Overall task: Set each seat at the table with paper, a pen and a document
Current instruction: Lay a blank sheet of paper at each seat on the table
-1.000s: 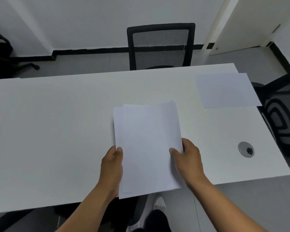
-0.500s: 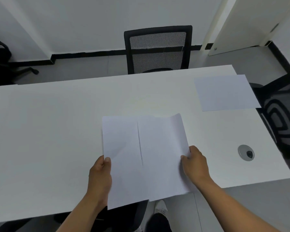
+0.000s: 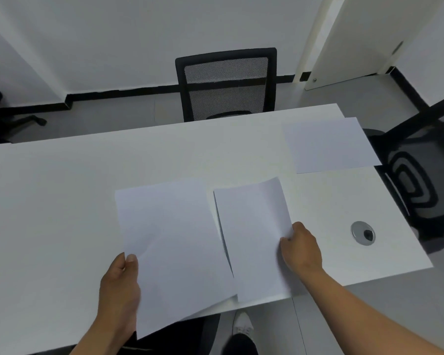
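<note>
One sheet lay by the side chair on the table, while the left hand and right hand each pinched another paper, with no pens out yet.

Office meeting room. Long white bench with a round metal cable port, black mesh-backed office chairs pulled up at its far side and right end, plain white walls, black skirting, grey floor, blank paper sheets laid out.
</note>
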